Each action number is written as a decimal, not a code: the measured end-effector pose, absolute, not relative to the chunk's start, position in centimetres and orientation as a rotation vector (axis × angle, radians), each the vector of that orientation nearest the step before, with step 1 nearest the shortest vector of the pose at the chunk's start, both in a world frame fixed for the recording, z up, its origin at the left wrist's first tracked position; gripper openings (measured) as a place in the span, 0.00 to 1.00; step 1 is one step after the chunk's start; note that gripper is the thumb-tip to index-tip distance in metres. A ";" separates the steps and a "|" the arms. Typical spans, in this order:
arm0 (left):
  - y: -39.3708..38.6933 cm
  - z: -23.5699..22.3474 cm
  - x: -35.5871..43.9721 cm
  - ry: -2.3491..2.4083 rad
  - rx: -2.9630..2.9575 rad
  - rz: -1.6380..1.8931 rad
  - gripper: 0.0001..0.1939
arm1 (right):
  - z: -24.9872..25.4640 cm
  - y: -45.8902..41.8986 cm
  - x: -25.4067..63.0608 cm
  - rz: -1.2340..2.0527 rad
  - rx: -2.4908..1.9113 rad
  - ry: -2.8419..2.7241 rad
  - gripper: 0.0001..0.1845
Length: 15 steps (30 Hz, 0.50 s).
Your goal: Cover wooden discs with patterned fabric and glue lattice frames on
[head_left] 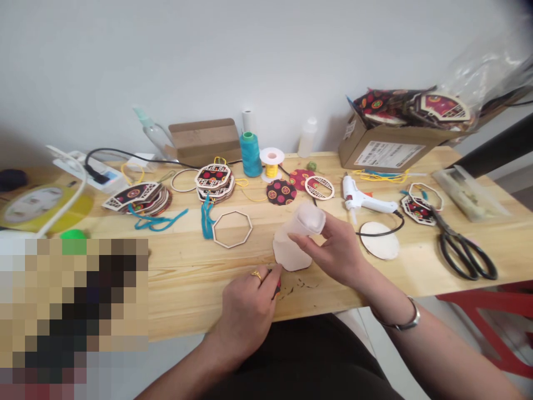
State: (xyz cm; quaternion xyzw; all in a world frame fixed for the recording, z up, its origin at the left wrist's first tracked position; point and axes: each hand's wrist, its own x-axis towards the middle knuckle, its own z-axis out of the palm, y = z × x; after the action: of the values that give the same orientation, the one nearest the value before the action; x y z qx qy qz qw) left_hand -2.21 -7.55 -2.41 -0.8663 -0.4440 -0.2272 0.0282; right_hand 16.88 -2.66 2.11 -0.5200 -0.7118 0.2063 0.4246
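My right hand (339, 250) is closed round a pale translucent plastic bottle (296, 240) that leans over with its base near the table's front edge. My left hand (245, 308) is curled into a loose fist just left of the bottle's base, pinching a small dark and red thing that is mostly hidden under the fingers. A gold ring sits on that hand and a silver bracelet on my right wrist. An empty wooden octagon frame (232, 228) lies beyond my left hand, and a plain wooden disc (380, 239) lies right of my right hand.
On the wooden table (187, 278) lie stacks of patterned wooden ornaments (214, 180), a teal thread cone (250, 154), a yellow spool (272, 162), a white glue gun (360, 200), black scissors (462, 250) and a cardboard box (391, 147) of ornaments. A power strip (89, 169) sits far left.
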 end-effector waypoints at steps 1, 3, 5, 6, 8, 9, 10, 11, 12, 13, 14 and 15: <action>-7.6 -2.4 -2.2 -1.375 -2.678 -0.707 0.16 | 2.1 -2.5 17.0 0.516 -1.309 -1.755 0.07; -7.6 -2.4 -2.3 -1.372 -2.689 -0.717 0.17 | 2.0 -2.4 17.1 0.517 -1.315 -1.709 0.07; -7.6 -2.3 -2.2 -1.367 -2.686 -0.718 0.16 | 2.1 -2.5 17.1 0.532 -1.312 -1.691 0.07; -7.6 -2.3 -2.2 -1.365 -2.681 -0.715 0.16 | 2.1 -2.6 17.1 0.541 -1.309 -1.697 0.07; -7.5 -2.2 -2.1 -1.360 -2.667 -0.713 0.16 | 2.1 -2.7 17.0 0.553 -1.308 -1.724 0.07; -7.5 -2.2 -2.1 -1.359 -2.662 -0.714 0.16 | 2.1 -2.7 17.1 0.555 -1.309 -1.732 0.07; -7.5 -2.2 -2.1 -1.355 -2.660 -0.717 0.16 | 2.1 -2.7 17.1 0.552 -1.313 -1.731 0.07; -7.5 -2.2 -2.1 -1.353 -2.661 -0.720 0.16 | 2.0 -2.7 17.3 0.544 -1.320 -1.722 0.07; -7.5 -2.2 -2.1 -1.350 -2.663 -0.720 0.16 | 2.0 -2.7 17.5 0.531 -1.331 -1.709 0.07; -7.4 -2.2 -2.1 -1.347 -2.671 -0.718 0.17 | 2.0 -2.7 17.8 0.516 -1.344 -1.697 0.07; -7.4 -2.2 -2.1 -1.346 -2.679 -0.716 0.17 | 2.0 -2.8 18.1 0.496 -1.359 -1.689 0.07; -7.4 -2.2 -2.2 -1.349 -2.688 -0.714 0.17 | 2.0 -2.9 18.3 0.470 -1.374 -1.691 0.07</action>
State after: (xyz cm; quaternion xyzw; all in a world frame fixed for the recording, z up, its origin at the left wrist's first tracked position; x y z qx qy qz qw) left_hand -2.17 -7.44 -2.20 -0.8693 -0.4363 -0.2309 0.0252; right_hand 18.35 -2.94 2.02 -0.5534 -0.6809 0.1894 0.4408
